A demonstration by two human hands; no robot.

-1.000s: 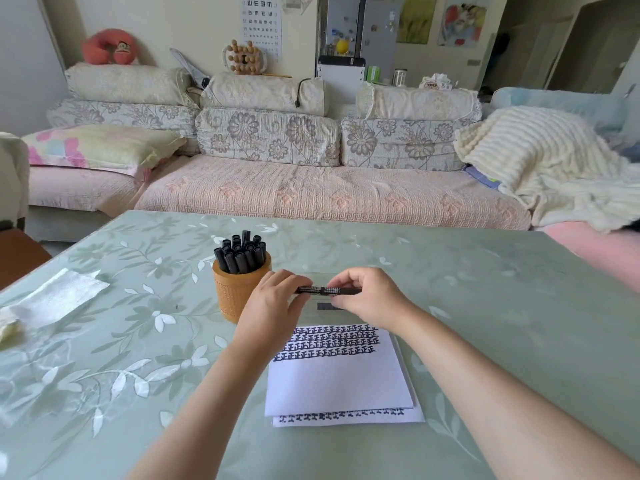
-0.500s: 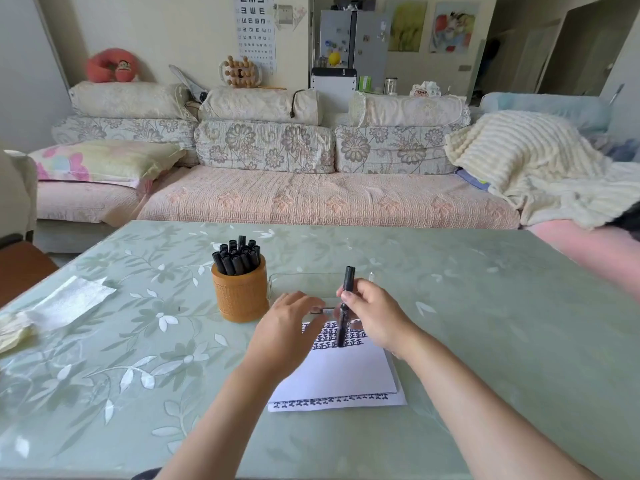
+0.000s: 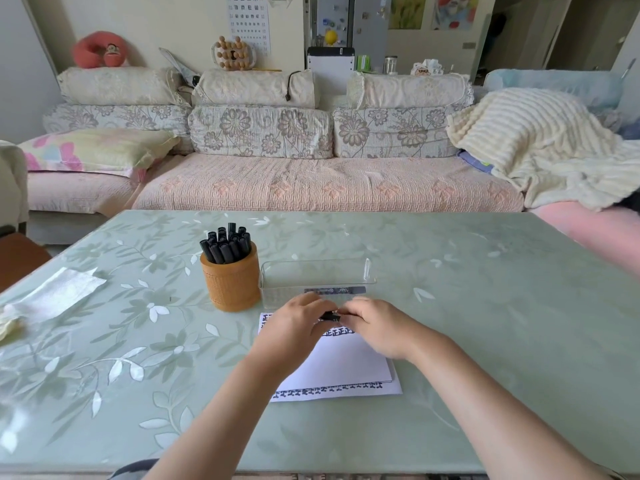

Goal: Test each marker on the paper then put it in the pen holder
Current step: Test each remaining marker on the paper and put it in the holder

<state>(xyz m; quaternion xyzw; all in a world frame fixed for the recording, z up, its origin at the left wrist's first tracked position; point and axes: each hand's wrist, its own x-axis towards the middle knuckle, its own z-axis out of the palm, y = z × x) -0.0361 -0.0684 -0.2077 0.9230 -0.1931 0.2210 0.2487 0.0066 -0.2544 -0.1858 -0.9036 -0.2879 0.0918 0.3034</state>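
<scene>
Fingers (image 3: 356,311) of left hand (image 3: 294,329) and right hand (image 3: 379,329) curled on 1 black marker (image 3: 330,317) over paper (image 3: 349,362), likely capping it; pen holder (image 3: 232,285) near for drop-in.

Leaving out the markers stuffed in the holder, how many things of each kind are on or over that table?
Pen holder: 1
Clear tray: 1
Paper stack: 1
Held marker: 1
Flat tissue: 1
Crumpled wad: 1
Total: 6
</scene>
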